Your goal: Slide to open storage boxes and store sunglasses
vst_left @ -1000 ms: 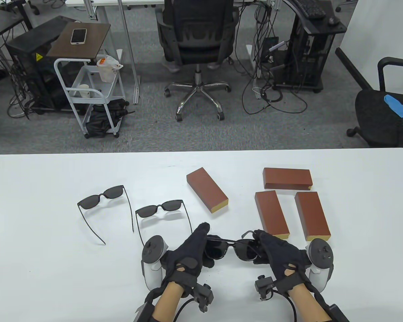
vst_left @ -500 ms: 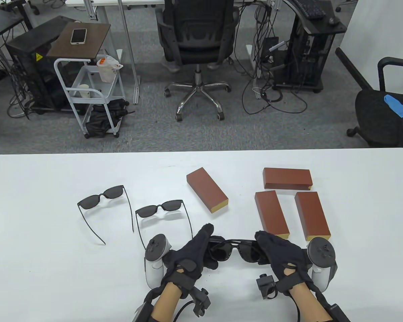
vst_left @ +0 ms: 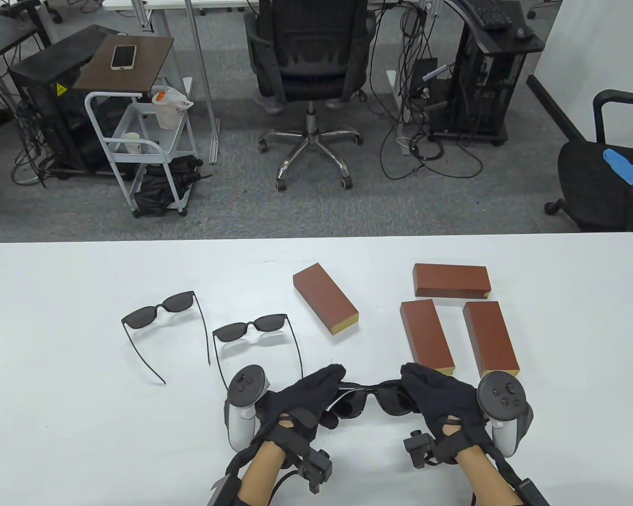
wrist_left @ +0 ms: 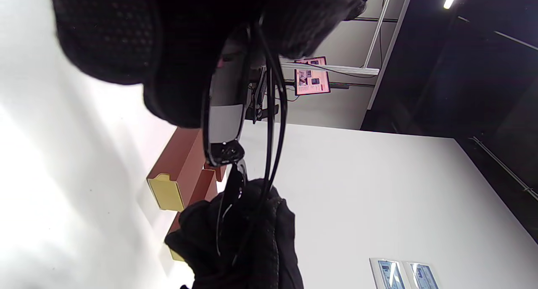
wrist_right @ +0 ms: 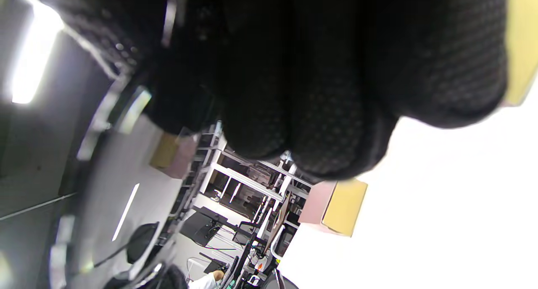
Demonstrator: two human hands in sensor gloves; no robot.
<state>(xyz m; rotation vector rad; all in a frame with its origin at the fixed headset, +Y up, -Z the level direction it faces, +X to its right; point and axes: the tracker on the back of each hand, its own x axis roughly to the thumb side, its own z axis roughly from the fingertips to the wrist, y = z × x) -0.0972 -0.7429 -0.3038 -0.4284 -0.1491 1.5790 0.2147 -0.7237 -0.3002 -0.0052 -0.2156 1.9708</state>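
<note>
Holding sunglasses (vst_left: 372, 398) in both grips | two spare pairs left | four boxes beyond

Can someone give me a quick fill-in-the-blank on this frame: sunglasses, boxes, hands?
1. Both hands, left hand and right hand, hold one pair of ____.
2. The number of brown storage boxes on the table is ____.
3. The number of other sunglasses lying loose on the table is ____.

Missing words: sunglasses; four; two
</note>
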